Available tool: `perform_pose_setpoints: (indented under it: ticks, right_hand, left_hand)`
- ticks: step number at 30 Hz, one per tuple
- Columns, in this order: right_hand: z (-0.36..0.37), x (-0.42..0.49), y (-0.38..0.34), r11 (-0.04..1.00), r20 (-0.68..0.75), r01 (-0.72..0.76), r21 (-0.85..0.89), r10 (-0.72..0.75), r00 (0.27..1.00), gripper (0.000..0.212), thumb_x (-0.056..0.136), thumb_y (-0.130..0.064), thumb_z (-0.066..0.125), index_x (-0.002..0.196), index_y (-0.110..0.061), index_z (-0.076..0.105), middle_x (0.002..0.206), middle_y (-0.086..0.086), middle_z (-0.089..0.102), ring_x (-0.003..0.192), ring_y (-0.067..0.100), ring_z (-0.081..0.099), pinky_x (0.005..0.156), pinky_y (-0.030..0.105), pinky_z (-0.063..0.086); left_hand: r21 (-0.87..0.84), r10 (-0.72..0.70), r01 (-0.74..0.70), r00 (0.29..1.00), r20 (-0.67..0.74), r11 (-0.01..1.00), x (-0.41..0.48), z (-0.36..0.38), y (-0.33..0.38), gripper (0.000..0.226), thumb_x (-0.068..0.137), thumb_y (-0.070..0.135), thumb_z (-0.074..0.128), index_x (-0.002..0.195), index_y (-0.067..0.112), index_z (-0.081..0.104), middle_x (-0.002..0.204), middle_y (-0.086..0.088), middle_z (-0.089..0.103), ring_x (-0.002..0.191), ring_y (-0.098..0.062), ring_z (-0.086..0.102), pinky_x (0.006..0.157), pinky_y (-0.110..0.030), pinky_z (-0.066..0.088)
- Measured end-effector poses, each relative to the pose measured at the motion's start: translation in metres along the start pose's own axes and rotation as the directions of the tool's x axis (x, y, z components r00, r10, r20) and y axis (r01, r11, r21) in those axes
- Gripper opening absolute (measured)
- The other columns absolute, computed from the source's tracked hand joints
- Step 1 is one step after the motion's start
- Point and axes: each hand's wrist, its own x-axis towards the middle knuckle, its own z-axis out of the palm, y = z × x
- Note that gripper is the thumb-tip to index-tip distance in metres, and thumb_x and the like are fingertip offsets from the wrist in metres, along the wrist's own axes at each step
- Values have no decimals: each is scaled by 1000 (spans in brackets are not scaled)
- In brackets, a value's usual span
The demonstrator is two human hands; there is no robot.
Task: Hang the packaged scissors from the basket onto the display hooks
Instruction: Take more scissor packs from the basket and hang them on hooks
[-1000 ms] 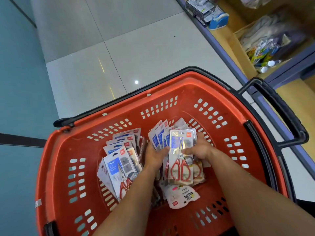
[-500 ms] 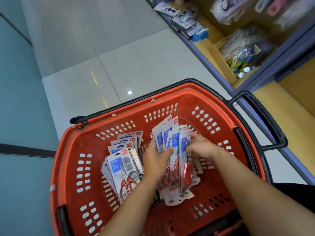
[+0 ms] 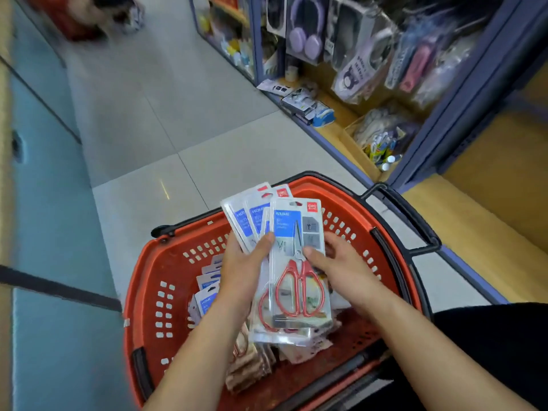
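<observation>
Several clear blister packs of red-handled scissors with blue card labels (image 3: 298, 280) are held fanned out above the red plastic shopping basket with perforated walls (image 3: 160, 307). Their top edges reach past the basket's far rim and over the floor. The bundle is gripped from both sides. The left hand (image 3: 244, 272) is wrapped round its left edge with the thumb laid across the front. The right hand (image 3: 338, 271) holds the frontmost pack at its right edge, with the thumb pressed on the face and the fingers (image 3: 332, 243) curled at the edge.

More scissor packs (image 3: 207, 292) are left lying in the basket, stacked against its left wall and beneath the held bundle. A black basket handle (image 3: 415, 223) is folded outward on the right side, towards the shelving.

Open grey tiled floor (image 3: 166, 120) is seen ahead of and to the left of the basket. On the right, a blue-framed shelf unit with wooden boards (image 3: 489, 185) stands near the basket's rim. Boxed purple headphones (image 3: 305, 34) and other blurred packaged goods are hung higher up on it.
</observation>
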Motion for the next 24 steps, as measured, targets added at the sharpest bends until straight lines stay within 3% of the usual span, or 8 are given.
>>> perform_pose_setpoints:
  ticks: [5,8,11,14,16,19,21,24]
  right_hand:
    - [-8,-37,-25,967,-374,254,2,-235,897,15,106,-25,55,104,-25,70,94,-8,78,84,10,74,74,28,56]
    - [-22,-59,-44,948,-378,319,1,-295,877,12,100,-28,64,111,-30,68,98,-16,78,88,4,73,76,21,55]
    - [-44,-70,-51,949,-397,313,-39,-302,867,37,87,-25,81,119,-33,64,104,-15,77,95,4,73,84,24,55]
    - [-77,-76,-59,926,-525,378,17,-313,792,36,90,-30,76,124,-30,63,111,-11,77,101,9,74,92,37,57]
    - [-101,-79,-64,909,-588,412,68,-297,753,34,91,-34,72,123,-31,61,112,-9,76,103,13,74,90,40,59]
    - [-138,-89,-67,877,-623,466,120,-299,723,32,93,-29,69,122,-24,60,108,-7,77,98,14,75,74,27,60]
    - [-165,-101,-68,859,-627,489,153,-298,720,42,87,-32,71,126,-19,61,114,2,77,104,24,75,81,39,60]
    - [-206,-129,-68,853,-676,504,136,-292,676,47,82,-32,74,125,-14,63,114,10,76,104,32,74,90,51,59]
  left_hand:
    - [-68,76,-72,995,67,995,-8,43,25,34,98,22,68,130,22,58,117,2,77,107,-22,75,89,-43,58]
    - [-55,171,-167,981,90,984,-8,76,45,32,98,20,68,128,20,60,115,3,77,106,-20,74,91,-41,58]
    - [-79,193,-183,971,143,980,-9,110,59,28,99,23,67,125,19,60,116,0,76,109,-24,73,93,-42,58]
    - [-92,194,-176,951,243,980,-15,142,70,43,90,41,73,128,28,58,123,4,74,116,-23,70,105,-55,51]
    - [-78,201,-186,931,306,979,-20,164,75,56,79,46,79,128,31,56,122,7,74,114,-21,71,104,-54,52]
    - [-93,227,-207,889,398,974,-27,200,81,62,76,17,86,127,24,52,116,2,75,106,-22,73,96,-51,58]
    - [-93,253,-237,848,465,967,-32,228,85,66,77,2,85,130,20,49,118,-3,74,106,-23,73,93,-47,60]
    - [-85,281,-282,787,550,956,-42,276,87,62,78,-3,83,126,22,53,115,1,76,104,-18,74,87,-36,61]
